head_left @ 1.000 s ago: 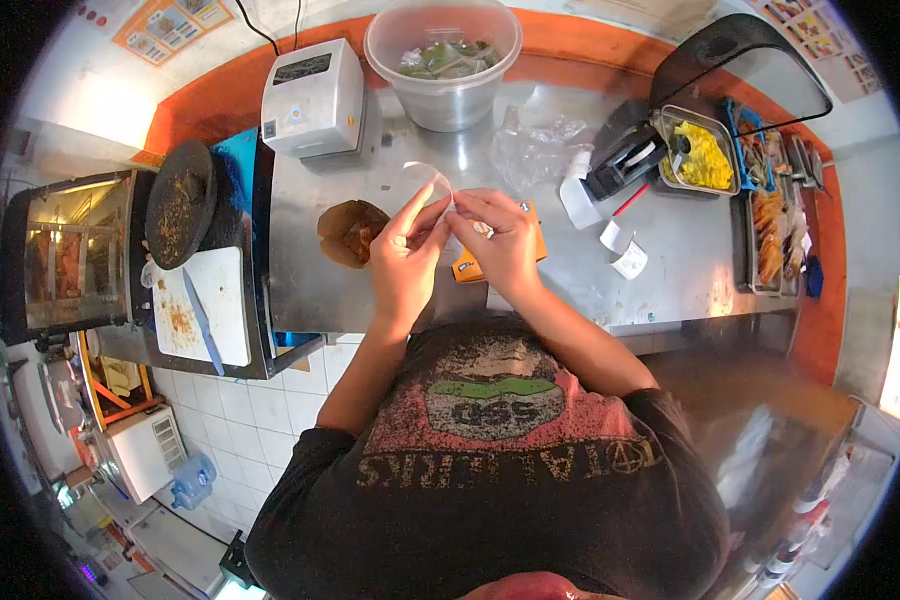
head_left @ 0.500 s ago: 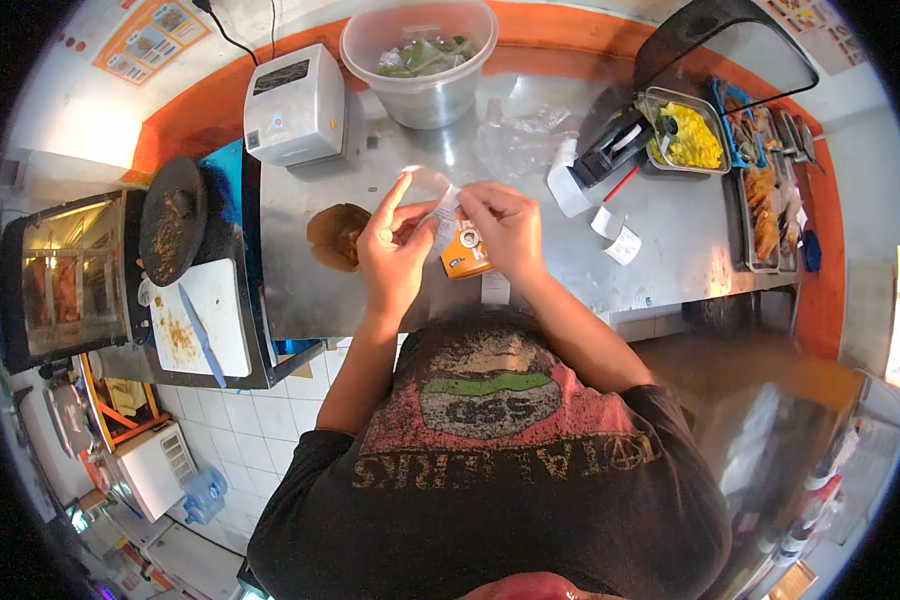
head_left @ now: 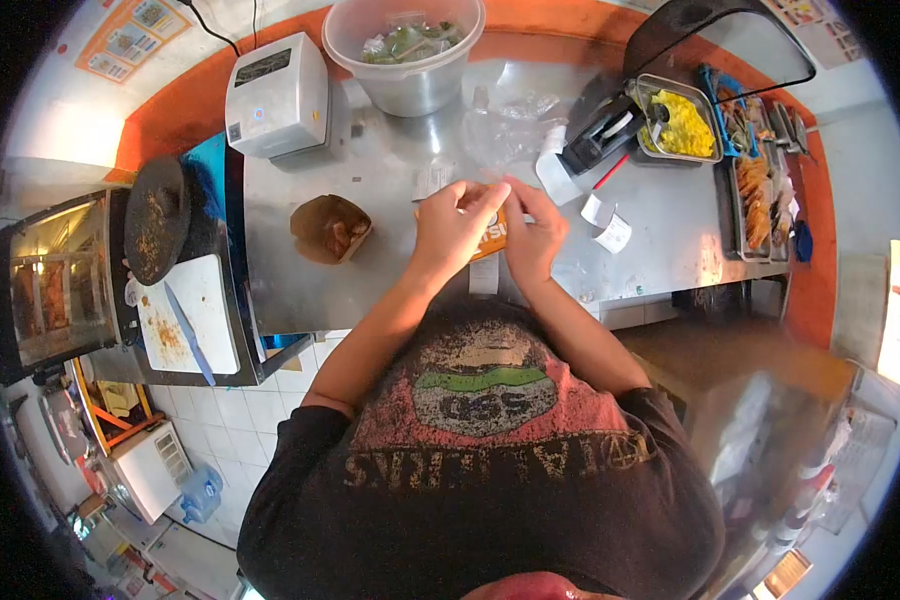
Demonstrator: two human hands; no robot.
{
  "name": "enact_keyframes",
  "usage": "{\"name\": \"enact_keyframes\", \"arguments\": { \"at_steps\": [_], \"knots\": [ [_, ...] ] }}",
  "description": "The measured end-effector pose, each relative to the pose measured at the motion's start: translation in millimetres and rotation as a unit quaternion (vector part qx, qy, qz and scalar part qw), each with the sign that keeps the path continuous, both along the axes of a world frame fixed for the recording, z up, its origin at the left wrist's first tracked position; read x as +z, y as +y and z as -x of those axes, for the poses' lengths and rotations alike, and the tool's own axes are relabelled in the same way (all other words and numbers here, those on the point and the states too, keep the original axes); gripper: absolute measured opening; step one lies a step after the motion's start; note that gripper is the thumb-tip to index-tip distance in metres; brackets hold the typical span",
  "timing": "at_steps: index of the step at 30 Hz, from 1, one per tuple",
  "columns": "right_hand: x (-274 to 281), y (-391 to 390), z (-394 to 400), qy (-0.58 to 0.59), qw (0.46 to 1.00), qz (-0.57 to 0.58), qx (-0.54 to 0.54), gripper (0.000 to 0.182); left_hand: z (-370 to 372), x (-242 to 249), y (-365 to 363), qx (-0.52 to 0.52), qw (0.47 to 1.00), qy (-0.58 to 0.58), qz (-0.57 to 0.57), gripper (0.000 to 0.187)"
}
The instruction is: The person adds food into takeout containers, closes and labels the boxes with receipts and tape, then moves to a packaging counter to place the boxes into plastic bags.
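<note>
My left hand (head_left: 448, 228) and my right hand (head_left: 536, 236) meet over the table, both closed in a pinch with thumbs and fingertips almost touching. A faint, see-through strip that looks like clear tape (head_left: 488, 178) shows at the fingertips. Under and between the hands is an orange printed box (head_left: 492, 238), mostly covered by them. A white printed slip (head_left: 433, 182) shows just beyond my left fingers. Below the box a pale paper strip (head_left: 484, 275) lies near the table's front edge. To the left stands an open brown paper box (head_left: 315, 228) with browned food inside.
On the steel table (head_left: 390, 290) stand a white label printer (head_left: 278, 97), a bucket (head_left: 410, 85) of bagged greens and a black tape dispenser (head_left: 602, 140). A red pen (head_left: 610, 172), curled paper (head_left: 608, 225) and food trays (head_left: 755, 205) are at right. A knife (head_left: 190, 335) rests on a cutting board (head_left: 225, 320).
My hands have come together and now cover more of the orange box. The printed slip, earlier between my fingers, shows beyond my left hand. The view has shifted slightly.
</note>
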State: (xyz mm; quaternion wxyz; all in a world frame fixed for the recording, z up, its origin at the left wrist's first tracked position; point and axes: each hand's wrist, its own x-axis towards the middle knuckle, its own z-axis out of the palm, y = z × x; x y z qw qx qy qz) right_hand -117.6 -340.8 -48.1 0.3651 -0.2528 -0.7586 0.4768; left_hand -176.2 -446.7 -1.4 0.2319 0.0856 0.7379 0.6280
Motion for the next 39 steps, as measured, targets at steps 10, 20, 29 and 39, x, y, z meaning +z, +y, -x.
{"name": "enact_keyframes", "arguments": {
  "at_steps": [10,20,29,39],
  "knots": [
    [6,14,-5,0.070,0.926,0.344,0.137,0.031,15,-44,-31,-0.096,0.989,0.108,-0.029,0.018],
    [-60,64,-63,-0.093,0.920,0.358,0.126,0.016,-6,-84,-41,-0.222,0.824,0.411,0.321,0.083],
    [-124,51,-97,-0.134,0.886,0.409,0.172,0.019,-2,-143,-36,-0.215,0.781,0.488,0.325,0.073],
    [-129,31,-67,-0.110,0.938,0.259,0.200,0.028,5,-142,-36,-0.235,0.805,0.460,0.292,0.076]
  ]
}}
